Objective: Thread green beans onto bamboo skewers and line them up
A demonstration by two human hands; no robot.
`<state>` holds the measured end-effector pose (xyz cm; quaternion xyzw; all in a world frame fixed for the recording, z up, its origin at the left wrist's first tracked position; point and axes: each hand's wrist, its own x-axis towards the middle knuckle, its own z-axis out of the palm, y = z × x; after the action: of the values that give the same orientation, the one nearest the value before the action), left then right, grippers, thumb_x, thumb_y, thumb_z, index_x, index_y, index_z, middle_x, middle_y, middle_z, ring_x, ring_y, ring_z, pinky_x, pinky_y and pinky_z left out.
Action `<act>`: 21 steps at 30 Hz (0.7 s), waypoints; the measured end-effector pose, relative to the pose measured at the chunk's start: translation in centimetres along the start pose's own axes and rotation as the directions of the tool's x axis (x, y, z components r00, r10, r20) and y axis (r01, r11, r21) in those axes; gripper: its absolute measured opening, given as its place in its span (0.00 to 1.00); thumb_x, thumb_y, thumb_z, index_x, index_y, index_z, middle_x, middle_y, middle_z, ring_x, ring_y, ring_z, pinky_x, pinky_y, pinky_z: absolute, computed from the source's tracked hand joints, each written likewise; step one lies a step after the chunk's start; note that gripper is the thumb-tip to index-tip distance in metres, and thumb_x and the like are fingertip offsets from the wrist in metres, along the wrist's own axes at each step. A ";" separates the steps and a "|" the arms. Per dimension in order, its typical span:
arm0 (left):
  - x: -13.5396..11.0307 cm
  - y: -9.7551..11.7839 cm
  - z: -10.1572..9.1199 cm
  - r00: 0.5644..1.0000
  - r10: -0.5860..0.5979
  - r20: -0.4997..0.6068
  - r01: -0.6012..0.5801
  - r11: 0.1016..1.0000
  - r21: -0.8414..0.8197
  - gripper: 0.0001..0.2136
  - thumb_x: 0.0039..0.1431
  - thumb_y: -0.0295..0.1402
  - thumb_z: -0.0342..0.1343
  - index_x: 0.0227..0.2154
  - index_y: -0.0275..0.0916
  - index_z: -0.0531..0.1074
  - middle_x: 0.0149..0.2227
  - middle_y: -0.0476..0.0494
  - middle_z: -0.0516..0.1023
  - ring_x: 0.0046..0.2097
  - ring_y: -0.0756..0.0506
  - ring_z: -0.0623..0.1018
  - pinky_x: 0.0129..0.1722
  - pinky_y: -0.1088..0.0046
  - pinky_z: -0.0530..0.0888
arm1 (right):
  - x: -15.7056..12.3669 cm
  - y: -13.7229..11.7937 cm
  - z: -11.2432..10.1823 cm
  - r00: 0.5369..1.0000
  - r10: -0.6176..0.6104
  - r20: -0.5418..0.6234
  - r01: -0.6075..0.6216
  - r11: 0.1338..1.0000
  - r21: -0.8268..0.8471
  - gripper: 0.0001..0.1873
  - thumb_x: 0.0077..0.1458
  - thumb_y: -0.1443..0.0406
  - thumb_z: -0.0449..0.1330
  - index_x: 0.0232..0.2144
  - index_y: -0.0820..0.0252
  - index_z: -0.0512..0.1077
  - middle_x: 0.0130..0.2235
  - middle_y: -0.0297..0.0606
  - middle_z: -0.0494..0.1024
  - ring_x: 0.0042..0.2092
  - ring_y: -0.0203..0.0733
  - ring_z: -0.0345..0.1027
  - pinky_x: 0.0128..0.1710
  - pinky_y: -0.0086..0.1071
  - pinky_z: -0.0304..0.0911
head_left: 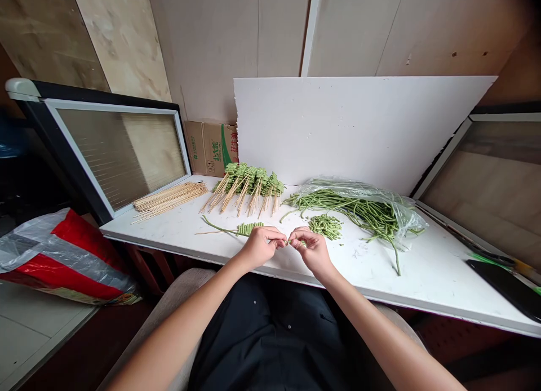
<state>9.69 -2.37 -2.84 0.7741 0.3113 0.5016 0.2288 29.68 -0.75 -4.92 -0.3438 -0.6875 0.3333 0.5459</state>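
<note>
My left hand (262, 245) and my right hand (311, 249) meet above the table's front edge, fingertips pinched together. Between them shows a small bit of green long bean, gripped by both. A long bean stalk (220, 226) stretches out to the left from behind my left hand; it seems to be the same bean. Beside that hand lies a skewer with a row of cut bean pieces (250, 228) on it, partly covered by my fingers. Just past my right hand is a small pile of cut bean pieces (325, 226).
Finished bean skewers (249, 180) are heaped at the back, with bare bamboo skewers (169, 199) to their left. Whole long beans (350, 205) spill from a clear plastic bag (406, 219). A cardboard box (211, 147), white board (359, 132) and black phone-like object (507, 284) surround the white table (363, 272).
</note>
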 end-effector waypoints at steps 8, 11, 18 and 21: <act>0.3 -1.6 -1.0 0.989 -0.120 -0.090 0.111 0.989 -0.098 0.11 0.67 0.36 0.62 0.39 0.35 0.86 0.35 0.38 0.85 0.28 0.49 0.79 0.31 0.72 0.78 | 2.9 2.7 -5.6 1.000 -0.001 -0.027 -0.008 0.941 -0.338 0.22 0.53 0.43 0.70 0.32 0.54 0.85 0.38 0.45 0.83 0.43 0.55 0.73 0.46 0.48 0.68; 0.3 -1.5 -1.2 0.990 -0.110 -0.088 0.110 0.994 0.001 0.12 0.69 0.36 0.60 0.44 0.37 0.86 0.38 0.38 0.84 0.35 0.46 0.82 0.37 0.71 0.79 | 3.0 4.6 -6.8 1.000 -0.026 0.004 0.024 0.826 -0.562 0.23 0.57 0.42 0.67 0.31 0.53 0.86 0.34 0.46 0.83 0.42 0.57 0.71 0.49 0.52 0.65; 0.1 -1.3 -0.8 0.993 -0.115 -0.002 0.115 0.992 0.044 0.14 0.70 0.28 0.55 0.49 0.38 0.85 0.44 0.38 0.81 0.41 0.46 0.81 0.41 0.71 0.78 | 2.0 6.6 -5.7 0.991 -0.022 0.135 0.111 0.703 -0.702 0.15 0.65 0.56 0.62 0.36 0.55 0.86 0.37 0.46 0.85 0.45 0.56 0.68 0.50 0.48 0.62; 0.0 -1.3 -0.6 0.990 -0.136 -0.023 0.137 0.990 0.031 0.12 0.66 0.26 0.59 0.48 0.38 0.85 0.44 0.38 0.81 0.39 0.46 0.81 0.40 0.71 0.78 | 2.3 6.1 -5.9 0.980 -0.005 0.201 0.145 0.710 -0.689 0.16 0.68 0.58 0.60 0.34 0.55 0.85 0.35 0.45 0.84 0.43 0.54 0.68 0.51 0.47 0.62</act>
<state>8.82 -1.39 -3.46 0.7494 0.3738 0.4876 0.2470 35.72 4.94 -7.74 -0.4640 -0.8233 0.0559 0.3221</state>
